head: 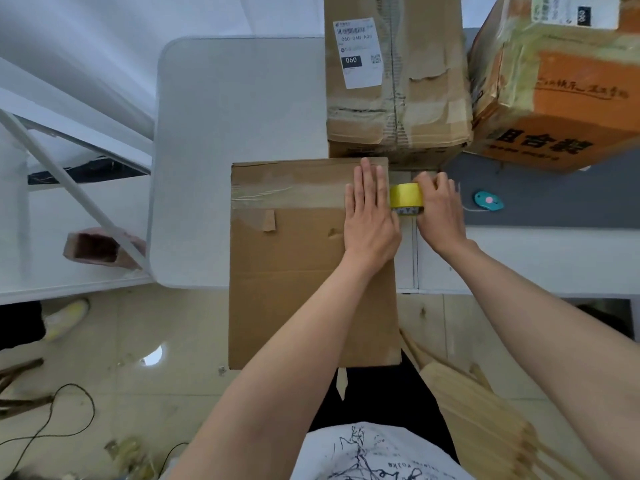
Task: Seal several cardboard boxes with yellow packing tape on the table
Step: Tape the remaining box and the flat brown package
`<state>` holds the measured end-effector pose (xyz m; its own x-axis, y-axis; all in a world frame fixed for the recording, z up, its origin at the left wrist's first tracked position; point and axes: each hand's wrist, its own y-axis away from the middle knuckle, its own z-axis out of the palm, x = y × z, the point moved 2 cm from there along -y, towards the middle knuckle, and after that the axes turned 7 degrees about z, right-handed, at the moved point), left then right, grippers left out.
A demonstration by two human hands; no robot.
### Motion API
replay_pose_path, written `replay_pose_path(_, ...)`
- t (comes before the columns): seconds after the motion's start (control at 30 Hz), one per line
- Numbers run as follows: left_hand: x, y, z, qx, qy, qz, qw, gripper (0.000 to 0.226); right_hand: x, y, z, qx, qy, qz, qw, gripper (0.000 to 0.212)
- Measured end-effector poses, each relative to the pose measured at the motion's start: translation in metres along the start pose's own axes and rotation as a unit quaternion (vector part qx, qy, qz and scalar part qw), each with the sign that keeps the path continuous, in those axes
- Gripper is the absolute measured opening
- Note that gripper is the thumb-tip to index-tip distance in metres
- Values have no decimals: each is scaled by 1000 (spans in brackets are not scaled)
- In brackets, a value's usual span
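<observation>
A flat brown cardboard box (298, 265) lies in front of me, hanging over the near edge of the white table (235, 109). My left hand (369, 216) rests flat with straight fingers on the box's right edge, near the old clear tape along the seam. My right hand (440, 213) grips a roll of yellow packing tape (407, 196) just off the box's right side, touching my left hand's fingers. Two more boxes stand behind: a brown one with a white shipping label (394, 81) and an orange printed one (557, 81).
A small teal box cutter (488, 201) lies on the grey table part to the right of my right hand. A folded chair frame (69, 188) and a small open carton (100, 249) are at the left. Flattened cardboard (478, 410) leans at my right side; cables lie on the floor.
</observation>
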<state>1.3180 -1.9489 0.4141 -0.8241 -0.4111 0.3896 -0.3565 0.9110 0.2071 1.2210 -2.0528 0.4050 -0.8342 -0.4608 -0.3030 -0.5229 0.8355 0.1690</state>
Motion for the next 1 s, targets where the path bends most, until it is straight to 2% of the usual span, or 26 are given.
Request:
replay_pose_path(0.1, -3, -2, -17, -23, 115, 19, 993, 84, -3, 1, -3, -13, -30, 40, 999, 43)
replay_pose_path(0.17, -18, 5, -36, 31, 190, -15, 981, 85, -6, 3, -3, -17, -69, 66, 995, 53)
replay_pose_path(0.23, -48, 24, -58, 117, 173, -111, 972, 90, -7, 10, -5, 9, -123, 103, 987, 67)
replay_pose_path(0.3, -89, 51, -74, 143, 129, -226, 955, 100, -8, 21, -5, 45, -223, 183, 956, 77)
replay_pose_path(0.33, -109, 66, -79, 136, 128, -273, 944, 106, -9, 28, -4, 53, -291, 243, 924, 79)
replay_pose_path(0.4, -139, 89, -85, 99, 178, -339, 919, 112, -14, 40, 7, 33, -435, 362, 824, 77)
replay_pose_path(0.43, -147, 96, -84, 85, 204, -355, 908, 113, -18, 45, 13, 1, -494, 399, 772, 75)
replay_pose_path(0.5, -155, 103, -81, 80, 220, -358, 904, 106, -25, 49, 23, -65, -580, 426, 691, 81)
replay_pose_path(0.57, -156, 105, -78, 89, 208, -358, 906, 100, -28, 49, 30, -94, -633, 430, 638, 84)
replay_pose_path(0.63, -157, 106, -77, 93, 200, -358, 907, 100, -25, 48, 39, -110, -663, 427, 605, 71)
replay_pose_path(0.73, -159, 106, -75, 84, 200, -353, 910, 102, -30, 47, 53, -213, -634, 407, 623, 37)
replay_pose_path(0.83, -162, 106, -74, 81, 200, -350, 912, 103, -28, 42, 73, -264, -627, 379, 627, 37)
replay_pose_path(1.0, -160, 105, -75, 82, 199, -349, 912, 104, -42, 35, 59, -258, -624, 378, 633, 32)
